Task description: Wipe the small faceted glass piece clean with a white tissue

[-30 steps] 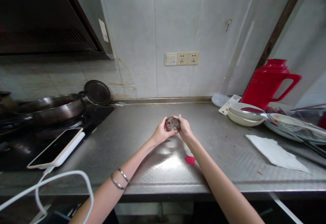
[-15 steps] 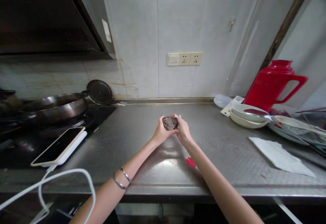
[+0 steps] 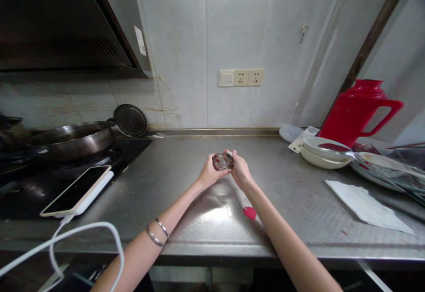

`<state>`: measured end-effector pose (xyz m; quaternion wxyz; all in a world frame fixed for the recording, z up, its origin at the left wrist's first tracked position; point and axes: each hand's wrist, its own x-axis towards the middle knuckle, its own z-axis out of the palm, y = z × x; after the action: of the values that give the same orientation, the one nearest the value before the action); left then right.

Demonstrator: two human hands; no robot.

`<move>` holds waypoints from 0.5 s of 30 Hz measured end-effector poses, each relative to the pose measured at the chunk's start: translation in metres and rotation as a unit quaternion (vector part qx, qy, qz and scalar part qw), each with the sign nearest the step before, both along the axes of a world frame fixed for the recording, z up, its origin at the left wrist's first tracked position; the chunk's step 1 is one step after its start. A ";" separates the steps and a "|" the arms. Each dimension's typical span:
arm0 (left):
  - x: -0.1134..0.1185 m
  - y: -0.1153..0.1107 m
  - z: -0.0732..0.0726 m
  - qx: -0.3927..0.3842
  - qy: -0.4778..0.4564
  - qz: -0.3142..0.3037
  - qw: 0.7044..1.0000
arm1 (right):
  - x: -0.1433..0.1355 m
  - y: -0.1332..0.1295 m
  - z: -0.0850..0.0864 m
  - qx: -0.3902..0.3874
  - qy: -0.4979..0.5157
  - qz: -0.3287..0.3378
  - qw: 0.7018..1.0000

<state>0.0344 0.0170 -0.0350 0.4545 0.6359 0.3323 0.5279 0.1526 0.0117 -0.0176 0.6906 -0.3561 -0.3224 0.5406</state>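
Over the middle of the steel counter, both of my hands hold a small, see-through glass bowl (image 3: 222, 162) with dark brownish-red patches. My left hand (image 3: 210, 170) wraps its left side, the thumb reaching across underneath. On the right side, my right hand (image 3: 239, 166) grips it with fingers bent around the rim. What is inside the bowl, if anything, is too small to make out. Beside my right forearm lies a small bright red piece (image 3: 249, 213), partly hidden by the arm.
Left are a metal pan (image 3: 75, 141) on the stove, a round dark lid (image 3: 132, 120) against the wall, and a phone (image 3: 76, 191) with a white cable (image 3: 99, 224). Right are a red thermos jug (image 3: 360, 112), stacked bowls (image 3: 325, 161), a patterned plate (image 3: 381, 179) and a paper napkin (image 3: 368, 207).
The glass bowl has turned slightly between my hands, so its rim opening shows less and its patterned side more. My fingers have shifted a little; both hands still hold it.
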 end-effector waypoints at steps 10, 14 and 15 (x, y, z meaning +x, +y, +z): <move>0.012 -0.012 0.000 0.006 0.007 0.001 1.000 | 0.005 0.006 -0.003 -0.042 0.021 -0.043 0.998; 0.006 -0.007 0.004 -0.013 -0.027 -0.082 0.996 | 0.011 0.006 0.004 -0.070 0.025 -0.029 0.997; 0.005 -0.006 0.004 -0.025 -0.032 -0.077 0.996 | 0.011 0.005 0.005 -0.074 0.022 -0.018 0.997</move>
<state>0.0390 0.0113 -0.0305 0.5197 0.6313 0.2804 0.5028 0.1636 0.0168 -0.0127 0.6786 -0.4001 -0.2602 0.5584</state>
